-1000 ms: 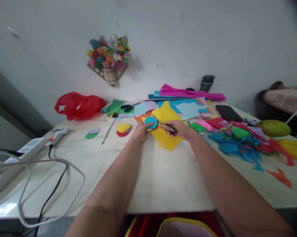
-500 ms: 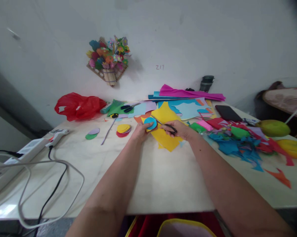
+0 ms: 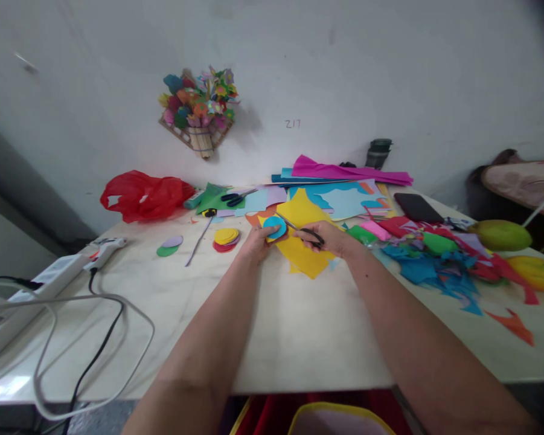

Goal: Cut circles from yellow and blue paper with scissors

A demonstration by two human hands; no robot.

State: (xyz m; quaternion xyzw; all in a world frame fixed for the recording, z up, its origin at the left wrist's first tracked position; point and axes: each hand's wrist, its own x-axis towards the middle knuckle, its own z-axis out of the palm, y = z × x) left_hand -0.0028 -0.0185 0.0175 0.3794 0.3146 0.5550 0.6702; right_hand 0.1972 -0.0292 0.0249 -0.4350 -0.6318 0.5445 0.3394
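Between thumb and fingers, my left hand (image 3: 256,241) pinches a round blue paper disc (image 3: 276,226). My right hand (image 3: 328,237) is closed around the black handles of a pair of scissors (image 3: 312,237), whose blades point toward the disc's right edge. Beneath both hands lies yellow paper (image 3: 304,208) with jagged cut edges. A small stack of yellow paper circles (image 3: 226,235) rests left of my left hand, over red and purple ones. Farther left, a lilac circle (image 3: 174,241) overlaps a green circle (image 3: 166,251).
Paper scraps (image 3: 435,260) and two yellow-green fruits (image 3: 500,234) cover the right side, near a dark phone (image 3: 417,208). A second pair of scissors (image 3: 238,197), a tape measure (image 3: 209,212) and a red plastic bag (image 3: 147,196) lie at the back left. Cables (image 3: 118,296) and a power strip (image 3: 49,275) occupy the left edge.
The blue disc has shifted very slightly left in my left hand and a small pale-blue piece shows beside the tape measure. Otherwise both hands hold nearly the same place.
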